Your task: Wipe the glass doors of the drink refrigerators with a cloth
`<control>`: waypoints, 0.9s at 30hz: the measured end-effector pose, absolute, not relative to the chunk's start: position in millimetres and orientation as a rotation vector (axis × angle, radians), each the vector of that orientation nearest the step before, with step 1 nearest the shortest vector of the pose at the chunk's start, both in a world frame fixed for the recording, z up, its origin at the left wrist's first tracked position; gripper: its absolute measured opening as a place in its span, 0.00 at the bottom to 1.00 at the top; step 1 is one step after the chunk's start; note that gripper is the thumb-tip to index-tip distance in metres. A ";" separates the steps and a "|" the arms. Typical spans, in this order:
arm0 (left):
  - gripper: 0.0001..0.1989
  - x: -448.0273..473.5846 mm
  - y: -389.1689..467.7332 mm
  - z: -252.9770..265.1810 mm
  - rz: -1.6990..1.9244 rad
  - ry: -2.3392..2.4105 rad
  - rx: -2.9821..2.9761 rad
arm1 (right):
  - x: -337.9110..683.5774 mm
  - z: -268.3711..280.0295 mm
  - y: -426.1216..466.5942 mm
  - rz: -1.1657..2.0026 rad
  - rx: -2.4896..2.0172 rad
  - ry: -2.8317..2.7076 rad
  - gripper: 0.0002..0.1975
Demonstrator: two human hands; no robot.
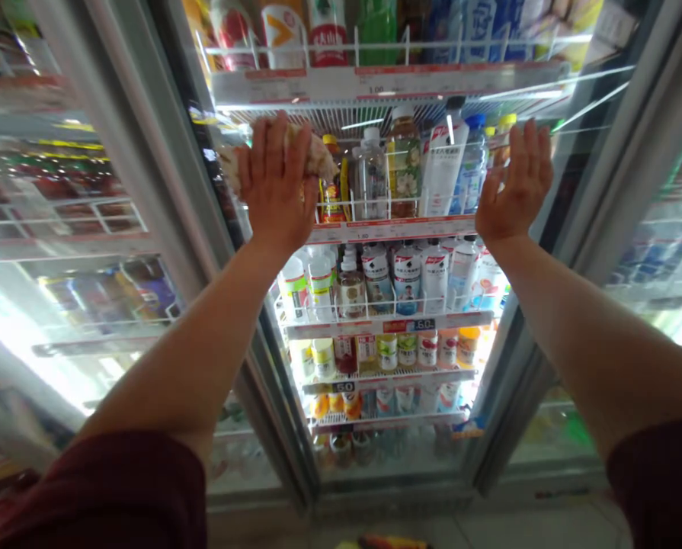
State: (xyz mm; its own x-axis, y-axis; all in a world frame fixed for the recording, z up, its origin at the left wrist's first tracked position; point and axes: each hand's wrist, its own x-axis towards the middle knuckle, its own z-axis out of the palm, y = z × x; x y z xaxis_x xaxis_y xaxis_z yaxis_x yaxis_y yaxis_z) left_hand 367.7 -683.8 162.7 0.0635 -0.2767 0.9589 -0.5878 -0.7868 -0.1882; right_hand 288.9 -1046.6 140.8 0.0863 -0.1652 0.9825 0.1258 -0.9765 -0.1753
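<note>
The person is standing before a drinks cooler (146, 152) and is reaching both arms up to its glass door (409, 427). The left hand (277, 183) is pressing a crumpled cloth (318, 156) flat against the glass, at the upper left of the pane, level with the second shelf (392, 229). Its fingers are spread over the cloth, pinning it rather than closing round it. The right hand (515, 187) is resting open, palm forward, at the far right edge of the same pane, holding nothing; whether it is touching the glass cannot be told.

Behind the glass, bottles (409, 274) are standing in rows on white wire shelves, with red price strips along each front.

Judgement on handling: the cloth is appearing light, soft and limp, bunching under the palm. It is likely to slip on smooth glass unless pressed firmly. The best hold would be a flat palm over the bunched middle.
</note>
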 end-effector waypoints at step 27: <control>0.35 328.7 -733.0 130.8 1.560 -1.528 2.060 | 269.9 146.9 -1050.7 -1.685 -2.692 -0.323 0.29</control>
